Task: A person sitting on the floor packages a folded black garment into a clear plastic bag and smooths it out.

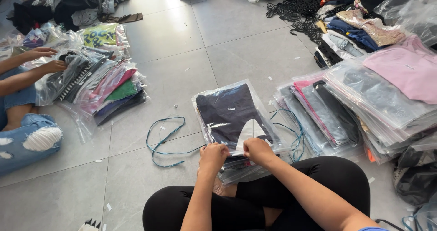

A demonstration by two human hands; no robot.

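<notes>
We sit cross-legged on the tiled floor [173,40] with one bagged dark garment [232,115] lying flat just ahead of our knees, on top of a few more bags whose count we cannot make out. Our left hand [213,157] and right hand [258,150] are both closed in a pinch on the near edge of that bag, fingers curled, touching each other's side. One blue cord [166,142] loops on the tiles left of the bag, and a second blue cord [293,135] curls at its right. Further right of the bag stands one leaning pile [364,103] of bagged clothes, topped by a pink piece. Far left of the bag, another person's two hands [48,60] rest on a second pile [98,83] of bags. Beyond the bag, probably hangers, lies a black heap [300,10].
</notes>
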